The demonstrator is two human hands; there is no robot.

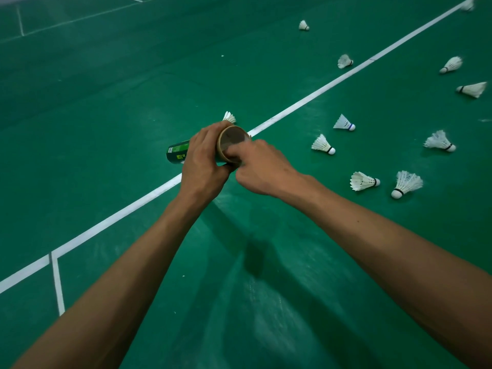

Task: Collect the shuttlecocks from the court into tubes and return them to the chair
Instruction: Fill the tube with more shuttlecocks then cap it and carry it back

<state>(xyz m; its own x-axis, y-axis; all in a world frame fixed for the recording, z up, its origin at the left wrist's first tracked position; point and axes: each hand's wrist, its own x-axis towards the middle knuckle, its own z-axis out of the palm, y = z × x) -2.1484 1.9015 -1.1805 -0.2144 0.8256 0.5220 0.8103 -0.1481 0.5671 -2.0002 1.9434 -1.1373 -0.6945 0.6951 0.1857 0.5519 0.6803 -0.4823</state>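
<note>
Plainly the green court [106, 102] is stretching under everything, its white line [319, 89] running from 8 to 1 o'clock. At centre the left hand [205, 161] is gripping the green shuttlecock tube [177, 153] while the right hand [261, 169] is curling its fingers at the tube's open mouth; whether it is pinching anything I cannot tell. Loading seems to be under way, and with loose shuttlecocks lying from 1 to 4 o'clock, the next move is probably calling for a reach to the nearest shuttlecock [323, 144] at 3 o'clock.
</note>
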